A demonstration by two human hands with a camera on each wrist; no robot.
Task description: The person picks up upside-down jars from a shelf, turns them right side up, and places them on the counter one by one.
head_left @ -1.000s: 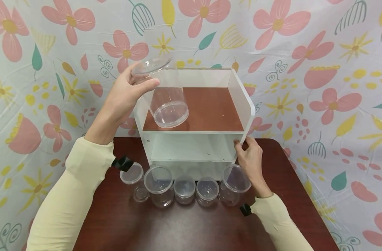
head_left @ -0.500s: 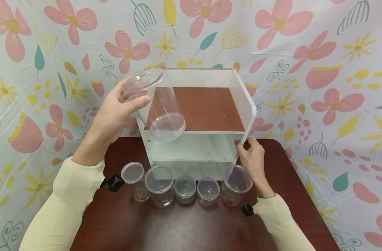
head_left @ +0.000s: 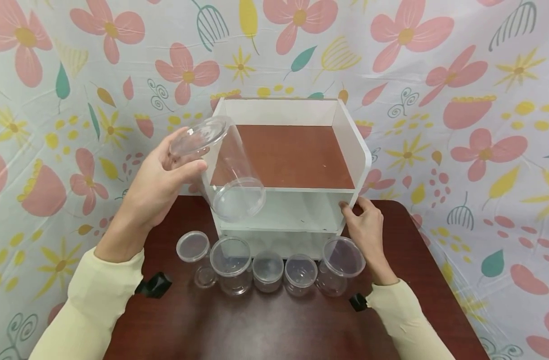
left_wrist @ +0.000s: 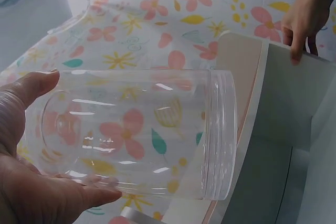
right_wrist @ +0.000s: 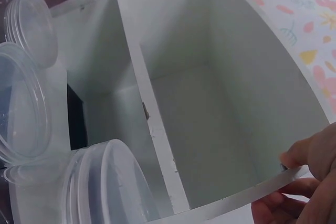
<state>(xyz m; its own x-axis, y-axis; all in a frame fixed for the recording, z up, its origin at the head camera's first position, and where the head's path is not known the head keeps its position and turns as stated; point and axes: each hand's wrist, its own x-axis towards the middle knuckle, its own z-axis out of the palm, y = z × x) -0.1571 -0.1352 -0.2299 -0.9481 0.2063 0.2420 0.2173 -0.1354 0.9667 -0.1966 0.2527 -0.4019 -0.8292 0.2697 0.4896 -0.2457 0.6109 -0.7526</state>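
Observation:
My left hand (head_left: 150,187) grips a clear plastic jar (head_left: 226,162) around its base end. Tilted, the jar points its lidded end down and right, in front of the upper compartment of a small white shelf unit (head_left: 351,135). In the left wrist view, thumb and fingers curl around the jar (left_wrist: 131,129), and its lid is near the shelf's edge. My right hand (head_left: 365,227) pinches the front edge of the shelf's right side panel. The right wrist view shows that hand (right_wrist: 304,187) with thumb inside and fingers outside the panel. The compartments look bare.
Several lidded clear jars stand in a row before the shelf, including a tall one (head_left: 231,257) at left, a short one (head_left: 268,275) mid-row and a large one (head_left: 344,257) by my right wrist. Beneath is a dark wooden table (head_left: 274,330); a flowered cloth (head_left: 414,100) hangs behind.
My left hand has come down and slightly left, lowering the jar from over the brown top board to in front of the upper compartment. The right hand keeps its hold on the panel.

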